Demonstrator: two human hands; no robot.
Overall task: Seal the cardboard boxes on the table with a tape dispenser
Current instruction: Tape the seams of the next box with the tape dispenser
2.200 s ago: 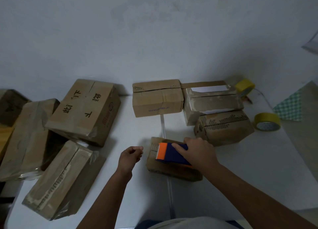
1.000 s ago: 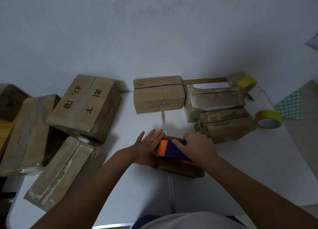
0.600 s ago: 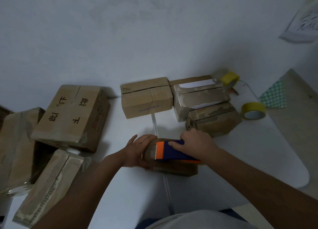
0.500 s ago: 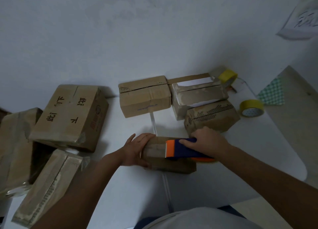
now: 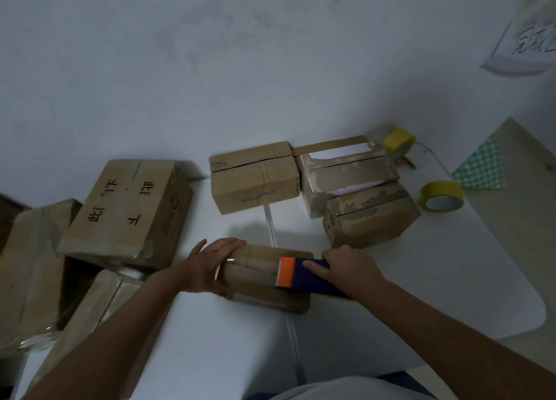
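While our left hand [image 5: 210,267] braces the near end of a small brown cardboard box [image 5: 264,282] on the white counter [image 5: 451,279], fingers spread, our right hand [image 5: 346,271] grips a blue-and-orange tape dispenser [image 5: 304,276] on its top. Clear tape covers part of the seam; several other boxes seemingly await sealing.

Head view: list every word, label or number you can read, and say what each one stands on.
"完成": handwritten, cut off by the frame edge, on the paper sheet on the wall.
Large box, top face: black handwritten characters, seen upside down; one looks like "下", the rest not sure.
Same box, side face: red print, too blurred to read.
Middle box, front face: a small blue line, too small to read.
Tape dispenser: no text visible.
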